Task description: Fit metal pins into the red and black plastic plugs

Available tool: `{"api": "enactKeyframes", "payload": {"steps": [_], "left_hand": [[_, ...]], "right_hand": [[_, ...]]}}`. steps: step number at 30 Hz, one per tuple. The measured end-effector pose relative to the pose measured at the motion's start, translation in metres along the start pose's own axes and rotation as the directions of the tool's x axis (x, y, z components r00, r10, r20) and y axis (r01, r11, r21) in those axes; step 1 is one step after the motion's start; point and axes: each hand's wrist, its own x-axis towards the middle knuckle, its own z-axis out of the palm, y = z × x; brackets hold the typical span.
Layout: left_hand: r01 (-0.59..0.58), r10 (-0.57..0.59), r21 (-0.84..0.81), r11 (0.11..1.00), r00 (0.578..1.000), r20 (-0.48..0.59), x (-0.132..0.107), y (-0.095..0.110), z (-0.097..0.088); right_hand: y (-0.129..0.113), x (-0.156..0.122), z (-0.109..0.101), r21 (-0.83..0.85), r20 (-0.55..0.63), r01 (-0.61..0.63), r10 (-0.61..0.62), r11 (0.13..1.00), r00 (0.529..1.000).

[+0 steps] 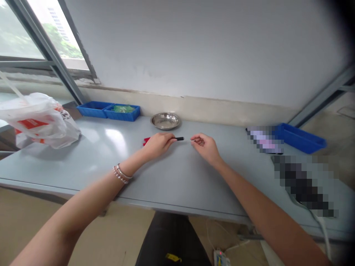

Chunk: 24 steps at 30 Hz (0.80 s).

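Note:
My left hand (160,145) is closed around a slim black rod-like piece (180,139), whose end points right, toward my other hand. Red pieces (145,140) show just behind the left hand, partly hidden by it; I cannot tell whether they join the black piece. My right hand (203,146) pinches a tiny shiny metal part (193,140) between thumb and fingers. A small gap separates that part from the black end. Beyond both hands, a round steel dish (165,121) stands on the grey table (177,177).
Blue bins (122,115) line the back left, one with green packets inside. A white plastic bag (41,122) sits at the left. On the right are another blue bin (301,138) and two blurred-out items. A power strip (221,257) lies on the floor.

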Motion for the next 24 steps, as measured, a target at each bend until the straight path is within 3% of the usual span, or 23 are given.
{"api": "enactKeyframes", "payload": {"steps": [4,10,19,24], "left_hand": [[0.017,-0.017,0.010,1.000,1.000,0.010,-0.001,0.002,-0.001],[0.030,-0.030,0.026,0.999,1.000,0.002,-0.001,0.003,-0.001],[0.105,-0.105,0.049,0.993,0.994,0.003,-0.001,-0.003,0.001],[0.265,-0.275,0.205,0.942,0.961,0.022,-0.001,-0.022,-0.005]], "right_hand": [[0.002,0.003,-0.005,-0.222,0.006,-0.032,0.034,0.975,0.999],[0.013,0.006,-0.009,-0.491,0.059,-0.044,0.084,0.870,0.995],[0.017,0.006,-0.008,-0.593,0.133,-0.039,0.145,0.804,0.981],[0.019,0.006,-0.008,-0.590,0.138,-0.009,0.112,0.808,0.984]]}}
